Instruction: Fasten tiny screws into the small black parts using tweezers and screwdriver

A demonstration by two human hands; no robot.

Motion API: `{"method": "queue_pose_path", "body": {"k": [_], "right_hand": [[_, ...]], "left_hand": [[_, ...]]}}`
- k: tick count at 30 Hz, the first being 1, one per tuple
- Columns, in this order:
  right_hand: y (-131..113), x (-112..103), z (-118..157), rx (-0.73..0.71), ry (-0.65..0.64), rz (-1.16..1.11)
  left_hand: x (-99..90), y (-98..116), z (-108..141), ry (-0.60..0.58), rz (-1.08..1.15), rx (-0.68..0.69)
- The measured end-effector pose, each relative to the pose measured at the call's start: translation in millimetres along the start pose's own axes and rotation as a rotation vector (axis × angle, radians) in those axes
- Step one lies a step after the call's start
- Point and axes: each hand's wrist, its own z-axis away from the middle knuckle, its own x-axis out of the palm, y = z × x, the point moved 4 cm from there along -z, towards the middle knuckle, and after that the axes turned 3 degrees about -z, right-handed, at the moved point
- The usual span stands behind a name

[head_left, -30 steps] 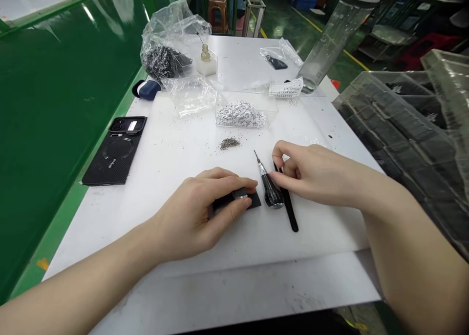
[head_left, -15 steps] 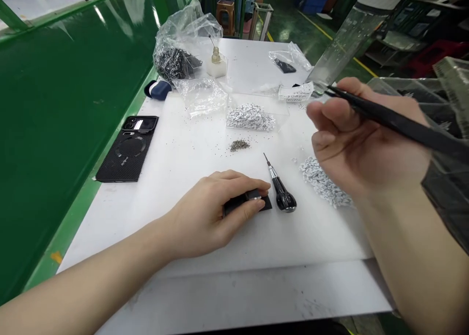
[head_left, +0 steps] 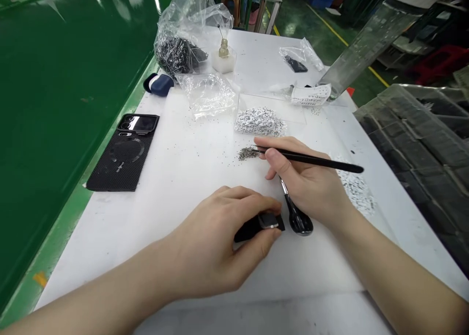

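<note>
My left hand [head_left: 223, 237] is closed around a small black part [head_left: 252, 227] with a shiny block at its right end, held down on the white mat [head_left: 183, 169]. Most of that part is hidden by my fingers. Black tweezers [head_left: 311, 160] lie in the pinch of my right hand [head_left: 308, 178], their tips at a small pile of tiny metal screws [head_left: 248, 153]. Below that hand lies a screwdriver [head_left: 298, 218] with a black bulbous handle, its thin tip covered by my fingers.
A clear tray of small white pieces [head_left: 260, 121] stands beyond the screws; more white pieces [head_left: 357, 191] lie right of my right wrist. Left are a black phone case [head_left: 122, 154] and a navy case [head_left: 161, 84]. Behind stand a small bottle [head_left: 223, 49], plastic bags [head_left: 207, 98] and a clear tube [head_left: 373, 42].
My right hand has come down and left with the tweezers, from raised at the right to the screw pile. My left hand still holds the black part. The view has shifted slightly.
</note>
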Motion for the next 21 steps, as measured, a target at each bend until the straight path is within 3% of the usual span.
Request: {"method": "queue_pose_path", "body": {"k": [3, 9, 14, 21], "right_hand": [[3.0, 0.8, 2.4, -0.048, -0.005, 0.025], [13.1, -5.6, 6.1, 0.026, 0.120, 0.044], [9.8, -4.5, 4.8, 0.017, 0.127, 0.152], [6.9, -4.6, 4.1, 0.023, 0.158, 0.266]], "left_hand": [[-1.5, 0.8, -0.9, -0.008, 0.002, -0.011], [-2.7, 2.2, -4.9, -0.053, 0.055, -0.072], [-1.4, -3.3, -5.4, 0.007, 0.079, -0.075], [-2.7, -2.5, -5.5, 0.001, 0.031, -0.067]]}}
